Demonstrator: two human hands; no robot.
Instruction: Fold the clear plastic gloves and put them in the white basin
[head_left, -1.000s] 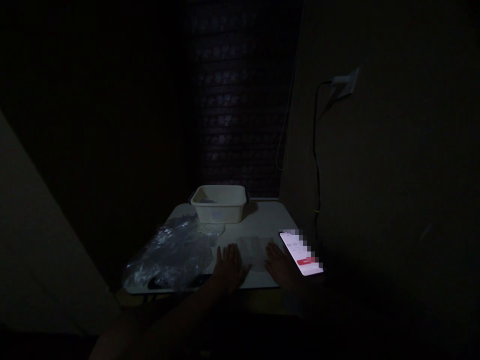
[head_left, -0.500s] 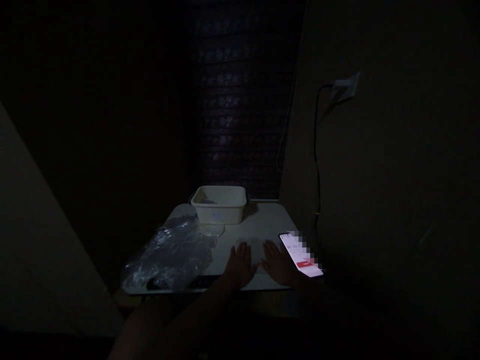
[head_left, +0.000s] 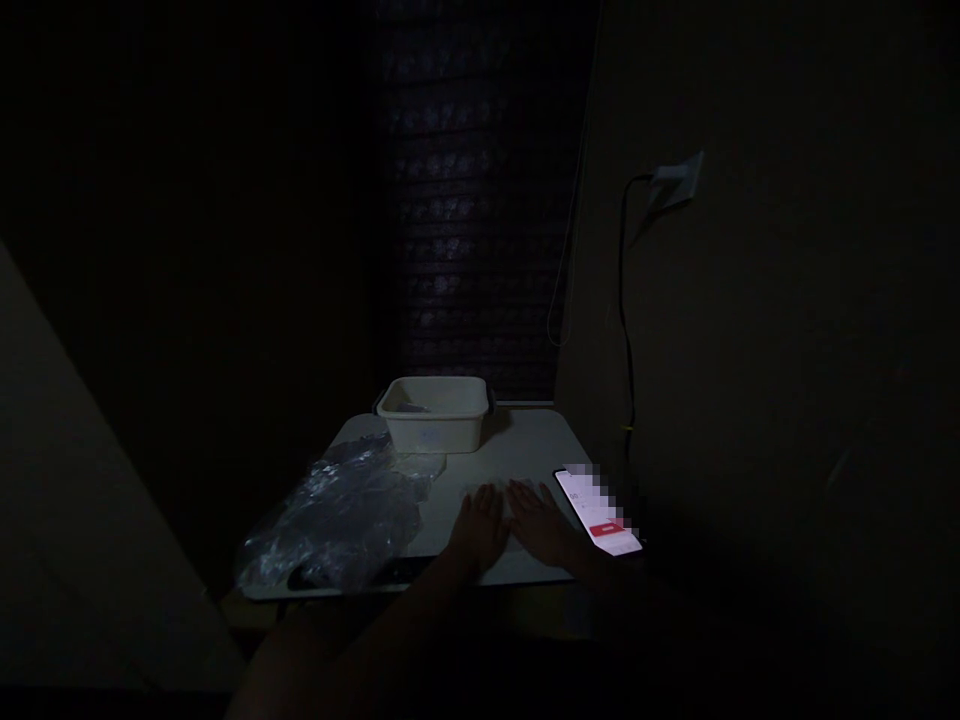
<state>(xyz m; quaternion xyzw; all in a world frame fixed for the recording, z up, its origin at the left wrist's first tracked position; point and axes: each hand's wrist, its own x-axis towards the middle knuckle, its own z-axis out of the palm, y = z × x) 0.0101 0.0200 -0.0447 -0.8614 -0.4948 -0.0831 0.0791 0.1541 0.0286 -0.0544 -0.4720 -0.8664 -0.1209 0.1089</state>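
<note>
My left hand lies flat with its fingers stretched out, palm down at the front of a small white table. Beside it my right hand is flat too, its fingers pointing forward and leaning inward. Under both hands is a thin, clear plastic sheet or bag, mostly covered by them and hard to make out in the dim light. A heap of crumpled clear plastic spreads over the table to the left of my left hand. Right of my right hand lies a phone with its screen lit.
At the back of the table stands a white plastic basin with dark handles; something pale lies inside it. A dark blind hangs behind. On the right wall, a black cable runs down from a plugged socket.
My right hand has slid left, closer to my left hand, which stays flat in nearly the same place. The whole view has shifted slightly.
</note>
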